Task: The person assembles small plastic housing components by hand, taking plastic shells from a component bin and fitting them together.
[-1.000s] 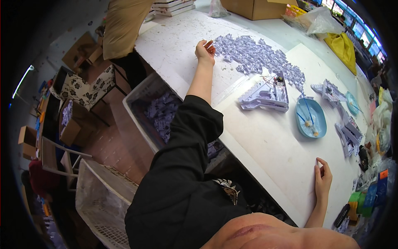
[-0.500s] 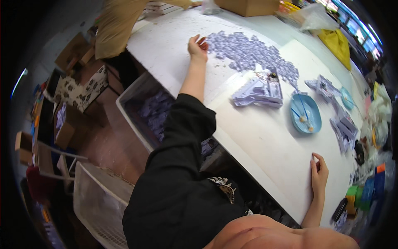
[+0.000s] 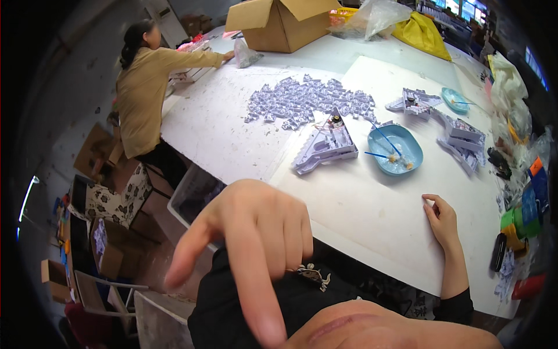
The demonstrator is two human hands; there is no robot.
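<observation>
My left hand (image 3: pixel 250 232) is raised close to the camera, with its index finger stretched downward and its thumb spread to the side. Its other fingers are curled and I see nothing in them. On the right, my right hand (image 3: pixel 443 220) rests on the white table (image 3: pixel 372 215), fingers loosely bent and apart, holding nothing visible. Beyond it stands a light-blue bowl (image 3: pixel 395 150) with two blue-handled brushes in it. Left of the bowl lies a wedge-shaped pale lilac plastic assembly (image 3: pixel 328 148) with a dark round part and wires. Many small lilac plastic parts (image 3: pixel 308 99) are heaped behind.
More lilac assemblies (image 3: pixel 462 139) and a smaller blue dish (image 3: pixel 456 100) lie at the right. A cardboard box (image 3: pixel 279 26) and a yellow bag (image 3: pixel 421 35) stand at the back. Another person (image 3: pixel 139 87) reaches over the far left edge. A bin (image 3: pixel 192 195) sits below the table edge.
My left hand has come back from beside the heap of parts to near the camera. The view has shifted, bringing the other person and box fully in. My right hand stays on the table.
</observation>
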